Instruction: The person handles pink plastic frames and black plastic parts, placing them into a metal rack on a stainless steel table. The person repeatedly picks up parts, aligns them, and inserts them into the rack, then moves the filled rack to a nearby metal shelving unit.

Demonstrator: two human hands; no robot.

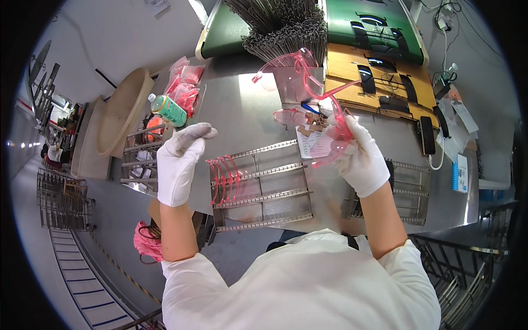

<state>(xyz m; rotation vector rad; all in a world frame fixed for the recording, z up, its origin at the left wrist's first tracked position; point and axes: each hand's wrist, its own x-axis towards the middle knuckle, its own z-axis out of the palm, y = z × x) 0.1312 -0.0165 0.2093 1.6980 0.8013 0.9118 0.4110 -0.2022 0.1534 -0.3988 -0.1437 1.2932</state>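
My right hand (360, 159), in a white glove, is closed around pink see-through plastic eyeglass frames (336, 107). They reach up and left from my fingers, past the metal bin; their overlap hides how many there are. My left hand (184, 159), also gloved, is raised left of the metal rack (261, 219) with its fingers stretched to the right and nothing in them. The rack lies on the steel table between my hands. Several curved pink frames (224, 179) stand in a row in its left part.
A bin of thin metal rods (286, 41) stands at the back. Black curved pieces (366, 80) lie on yellow cardboard and a green belt (344, 14). At left are a green-labelled bottle (169, 110), pink bags (184, 93) and another rack (144, 159). A phone (426, 135) lies right.
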